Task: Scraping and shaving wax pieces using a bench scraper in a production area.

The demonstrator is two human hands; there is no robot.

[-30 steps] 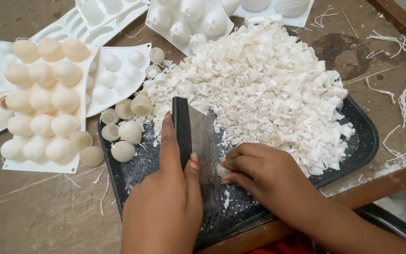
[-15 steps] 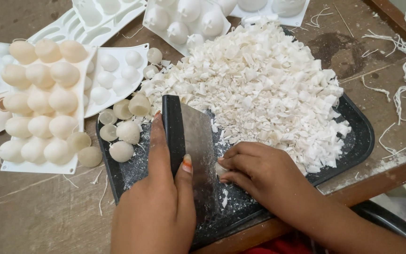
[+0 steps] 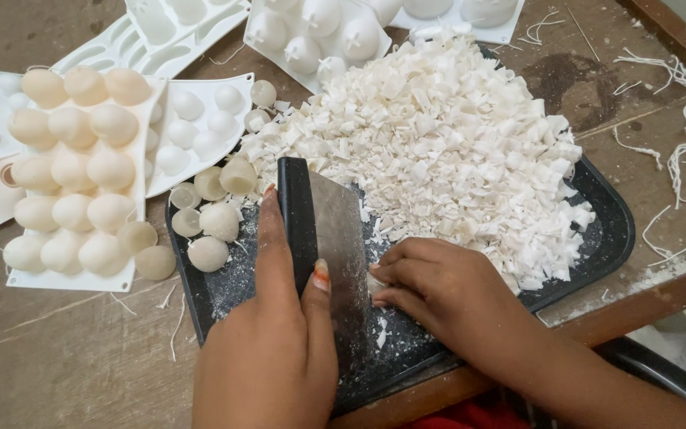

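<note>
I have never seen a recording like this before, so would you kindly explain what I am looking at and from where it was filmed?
There is no machine here: a person works with two bare hands, filmed by a camera on their head looking down. The left hand has its grip on a flat metal scraper blade with a black handle, held on edge on a black tray. The right hand pinches a small white piece against the blade. A big heap of white chips fills the tray, with some small round pieces beside it. Left of the tray lies a white mould of pale rounded shapes on a brown table.
</note>
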